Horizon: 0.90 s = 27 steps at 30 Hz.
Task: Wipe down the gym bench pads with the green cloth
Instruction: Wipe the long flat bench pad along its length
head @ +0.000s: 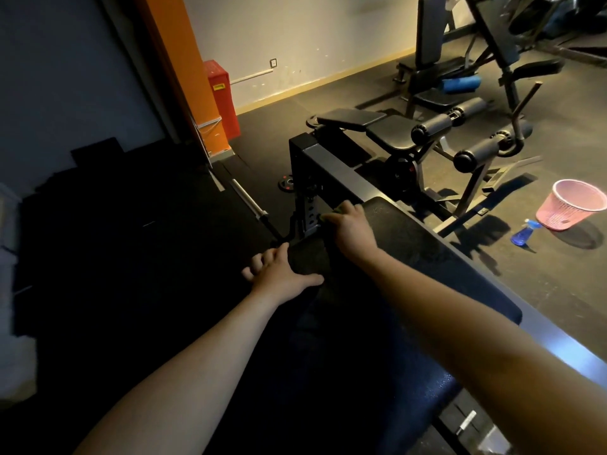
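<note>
Straight ahead lies a long black bench pad, the largest thing in view. Its long axis runs away from the person, from the bottom of the view up toward a dark steel frame. The pad's narrow far end points at that frame and at a second bench beyond it.

Both bare forearms reach out along the pad. The right hand is at the pad's far left corner, fingers curled down and pressed together over the green cloth. The cloth is bunched under the palm, so only a small green edge shows past the knuckles. The left hand braces on the pad's left edge, nearer the person. Its thumb lies stretched across the top and its fingers look bent over the side.

Judging by this, wiping is under way at the far end of the pad. The next move likely calls for drawing the cloth back along the pad's length with steady downward pressure.

On the floor well to the right stand a pink mesh basket and, just beside it, a blue spray bottle.
</note>
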Motion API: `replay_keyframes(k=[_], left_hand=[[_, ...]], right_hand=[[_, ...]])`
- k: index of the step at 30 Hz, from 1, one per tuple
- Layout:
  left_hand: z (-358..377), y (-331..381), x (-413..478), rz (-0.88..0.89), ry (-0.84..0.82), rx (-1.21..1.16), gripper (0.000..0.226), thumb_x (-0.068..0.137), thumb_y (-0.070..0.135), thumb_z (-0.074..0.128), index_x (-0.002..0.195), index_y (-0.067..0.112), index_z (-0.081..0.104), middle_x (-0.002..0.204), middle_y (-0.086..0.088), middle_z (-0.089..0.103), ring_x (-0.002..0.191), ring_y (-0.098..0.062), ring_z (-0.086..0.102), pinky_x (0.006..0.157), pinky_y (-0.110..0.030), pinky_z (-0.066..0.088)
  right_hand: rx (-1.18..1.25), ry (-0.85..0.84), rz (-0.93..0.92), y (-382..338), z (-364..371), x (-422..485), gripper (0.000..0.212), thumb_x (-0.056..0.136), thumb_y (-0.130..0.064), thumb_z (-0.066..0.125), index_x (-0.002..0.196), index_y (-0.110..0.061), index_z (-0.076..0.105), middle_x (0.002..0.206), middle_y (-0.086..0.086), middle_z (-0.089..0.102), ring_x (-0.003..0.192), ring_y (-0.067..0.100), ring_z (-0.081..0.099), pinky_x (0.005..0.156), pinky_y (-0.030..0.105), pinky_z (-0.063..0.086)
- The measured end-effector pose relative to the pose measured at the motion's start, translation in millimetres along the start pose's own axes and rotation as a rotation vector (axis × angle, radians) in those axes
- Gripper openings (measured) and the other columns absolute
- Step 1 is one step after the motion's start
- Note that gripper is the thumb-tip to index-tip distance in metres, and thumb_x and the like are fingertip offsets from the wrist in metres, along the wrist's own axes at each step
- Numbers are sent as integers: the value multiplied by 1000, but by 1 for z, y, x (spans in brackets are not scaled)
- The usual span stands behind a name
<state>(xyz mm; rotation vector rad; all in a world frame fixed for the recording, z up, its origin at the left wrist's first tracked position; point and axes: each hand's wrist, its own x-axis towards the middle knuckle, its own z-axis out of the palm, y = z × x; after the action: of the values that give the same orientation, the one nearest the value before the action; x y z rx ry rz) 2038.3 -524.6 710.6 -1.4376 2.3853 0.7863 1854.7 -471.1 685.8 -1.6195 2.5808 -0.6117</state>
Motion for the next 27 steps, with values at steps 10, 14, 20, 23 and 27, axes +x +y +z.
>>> replay_keyframes(k=[10,14,20,23,27], left_hand=[[2,7,10,-40,-26,2,108,70,89,53,156,38,13,159,-5,20,146,-32,11,108,-50,14],[2,9,11,-54,1,-11,104,70,85,59,153,35,20,155,-5,24,144,-32,14,108,-50,16],[4,8,9,-44,39,-13,109,69,84,61,154,29,20,156,-5,25,144,-30,16,109,-49,17],[3,5,9,-25,7,-8,111,70,89,54,157,33,14,159,-5,20,146,-30,10,109,-50,14],[10,2,10,-9,51,0,113,69,91,52,157,33,13,160,-5,19,147,-30,8,110,-51,12]], right_hand=[[-20,-29,190,4,6,33,29,96,-14,50,119,-16,67,123,11,54,118,34,42,91,43,49],[2,-127,-89,-42,17,22,27,92,-22,51,111,-20,70,109,8,62,106,31,55,82,37,50],[28,-143,-238,-43,19,10,27,95,-29,54,118,-30,68,113,3,55,103,25,47,81,35,43],[-54,-94,-112,-8,6,25,26,97,-26,55,117,-27,71,119,5,51,114,28,43,91,37,46],[-73,-28,120,42,-16,36,28,98,-25,57,124,-27,67,124,7,49,119,30,40,96,42,47]])
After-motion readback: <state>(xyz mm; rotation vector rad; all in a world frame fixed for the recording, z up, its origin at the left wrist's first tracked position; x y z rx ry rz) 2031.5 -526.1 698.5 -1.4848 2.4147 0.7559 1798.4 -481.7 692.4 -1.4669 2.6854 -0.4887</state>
